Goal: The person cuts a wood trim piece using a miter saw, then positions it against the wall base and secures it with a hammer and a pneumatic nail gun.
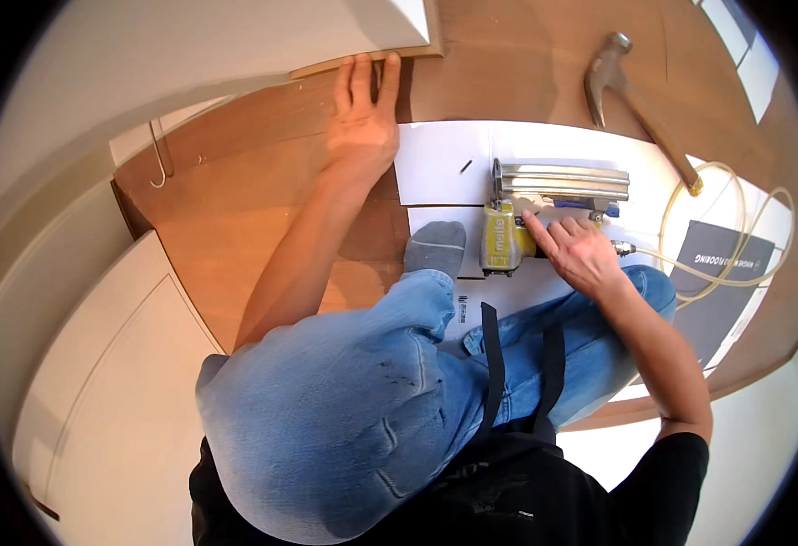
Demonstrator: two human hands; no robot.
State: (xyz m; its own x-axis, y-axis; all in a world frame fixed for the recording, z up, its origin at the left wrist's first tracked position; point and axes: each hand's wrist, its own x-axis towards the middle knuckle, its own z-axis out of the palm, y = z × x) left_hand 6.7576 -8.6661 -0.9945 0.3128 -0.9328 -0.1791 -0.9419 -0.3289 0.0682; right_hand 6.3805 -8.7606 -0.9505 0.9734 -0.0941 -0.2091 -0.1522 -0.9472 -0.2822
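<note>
On a brown wooden floor point(208, 246), seen from above, a person in blue jeans point(326, 400) and a black top sits before a yellow-and-silver nail gun point(499, 238). The nail gun lies on its side on white cardboard sheets point(444, 164), its magazine on the side away from the person.

The right hand point(576, 246) is at the nail gun, fingers curled over its handle and index finger stretched along it toward the yellow body.

Well to the left of the nail gun and farther from the person, the left hand point(362, 132) is open, fingers extended and slightly apart; nothing shows in its grasp. Its fingertips touch a narrow wooden strip point(421, 53) at the foot of a white upright panel point(226, 41).

Just left of the nail gun is a foot in a grey sock point(435, 246); a small thin black piece point(465, 167) lies on the cardboard near the gun's nose. Beyond the nail gun and to its right rests a claw hammer point(644, 116) with a wooden handle. From the nail gun's handle end, a pale hose point(675, 264) loops rightward, partly over a dark grey panel point(704, 300).
</note>
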